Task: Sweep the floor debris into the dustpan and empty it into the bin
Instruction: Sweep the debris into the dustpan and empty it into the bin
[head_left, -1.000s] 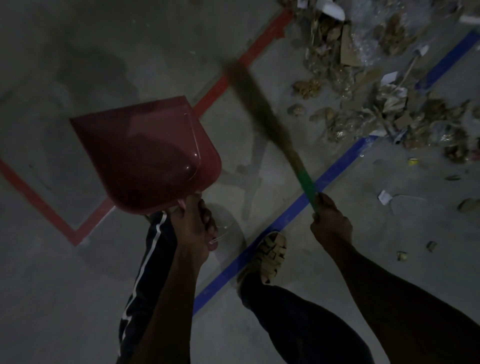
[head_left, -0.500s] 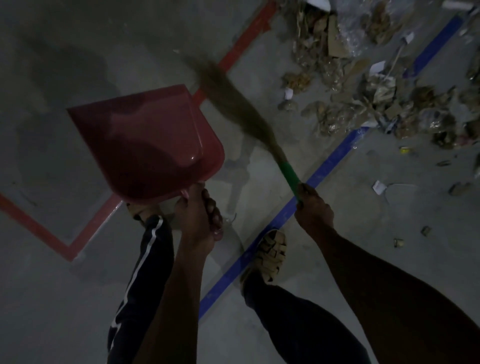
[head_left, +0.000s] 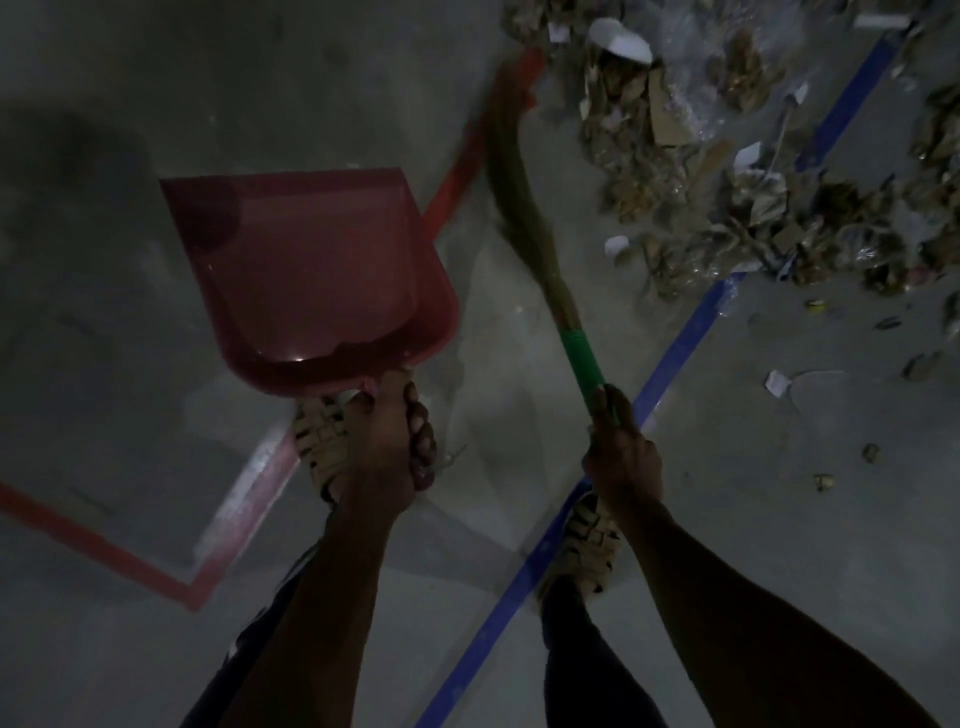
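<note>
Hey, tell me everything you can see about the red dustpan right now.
The dustpan is a red, glossy scoop that looks like plastic, with a wide flat front edge, raised side walls and a rounded back. It looks empty. The left hand grips its handle, mostly hidden by the fingers, holding it off the floor with the mouth pointing away. It sits left of the broom and apart from the debris pile.

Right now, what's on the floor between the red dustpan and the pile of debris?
In the head view, the broom crosses that gap, bristles blurred. Below it lies bare floor with a stretch of red tape line. The dustpan looks empty; the debris pile lies beyond.
</note>
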